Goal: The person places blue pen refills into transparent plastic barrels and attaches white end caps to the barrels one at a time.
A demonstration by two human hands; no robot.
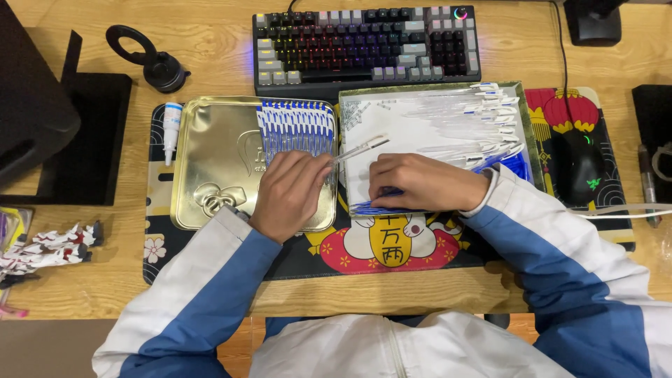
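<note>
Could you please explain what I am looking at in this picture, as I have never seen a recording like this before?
There is no machine here: a person works with two bare hands, and the single picture comes from a camera worn on their head, looking down at a wooden desk.

On a patterned desk mat lie two shallow metal tins. The gold tin on the left holds a neat row of small blue-and-white packets. The second tin on the right holds a loose heap of clear pieces with blue marks.

The left hand holds a slim clear piece at the edge of the gold tin. The right hand rests in the second tin.

Around them are a lit keyboard, a black mouse and a small white bottle.
</note>
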